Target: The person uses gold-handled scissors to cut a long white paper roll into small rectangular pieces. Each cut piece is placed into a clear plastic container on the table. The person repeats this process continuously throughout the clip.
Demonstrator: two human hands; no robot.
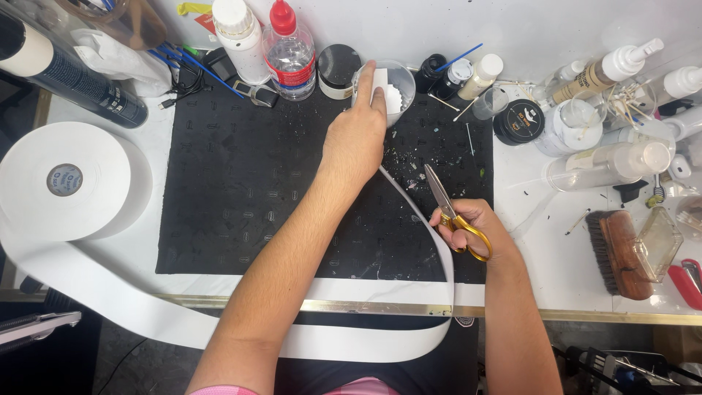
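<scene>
Reaching to a clear cup (pixel 395 91), left hand (pixel 356 139) pinches white strip (pixel 439 249); right hand (pixel 468 223) grips gold-handled scissors (pixel 450 212).

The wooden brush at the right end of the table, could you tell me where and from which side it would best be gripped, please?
Probably by the brown wooden back of the brush, from above: it lies long and narrow, with dark bristles along its left edge and a clear container against its right.

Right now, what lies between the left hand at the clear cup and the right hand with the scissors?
In the head view, between the left hand and the right hand runs the white strip, across the black mat with small scraps.
</scene>
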